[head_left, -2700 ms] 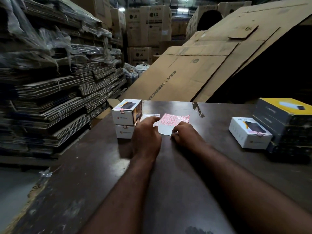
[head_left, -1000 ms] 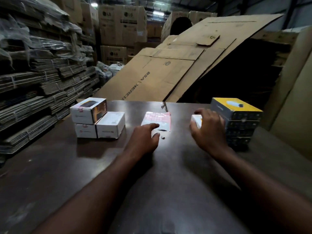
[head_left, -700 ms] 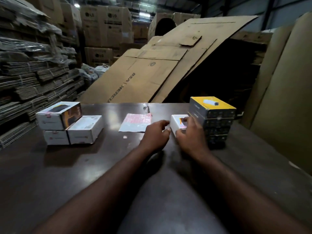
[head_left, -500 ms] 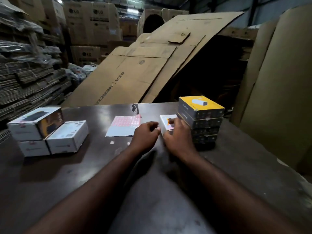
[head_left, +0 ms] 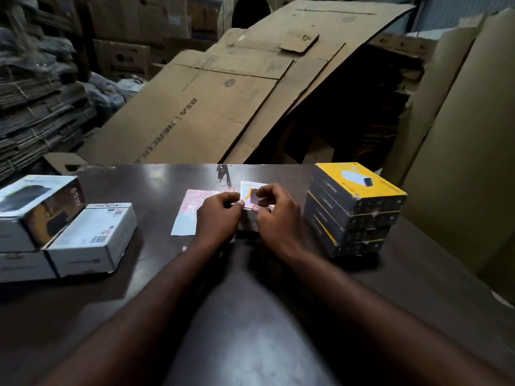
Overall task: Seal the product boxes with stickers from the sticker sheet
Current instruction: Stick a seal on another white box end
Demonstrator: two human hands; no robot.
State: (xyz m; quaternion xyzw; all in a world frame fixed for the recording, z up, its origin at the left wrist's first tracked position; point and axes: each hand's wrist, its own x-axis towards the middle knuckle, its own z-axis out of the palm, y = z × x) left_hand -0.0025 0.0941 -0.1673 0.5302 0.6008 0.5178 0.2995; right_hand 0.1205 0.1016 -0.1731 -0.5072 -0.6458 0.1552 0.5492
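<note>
A small white product box (head_left: 252, 190) lies on the dark table (head_left: 250, 316) near its far edge. Both hands are on it: my left hand (head_left: 218, 215) grips its left side, my right hand (head_left: 277, 215) covers its right side with fingers over the top. A small pink sticker (head_left: 255, 208) shows at the box's near edge between my fingertips. The sticker sheet (head_left: 192, 207), white with a pink grid, lies flat just left of the box, partly under my left hand.
A stack of yellow-topped dark boxes (head_left: 354, 210) stands right of my right hand. Three white product boxes (head_left: 92, 238) are stacked at the table's left. Flattened cardboard sheets (head_left: 223, 93) lean behind the table, and bundled cardboard piles (head_left: 36, 107) fill the left.
My right hand took the white box beside the yellow stack and drew it toward the middle. My left hand left the sticker sheet and joined it on the box. The view swung right.
</note>
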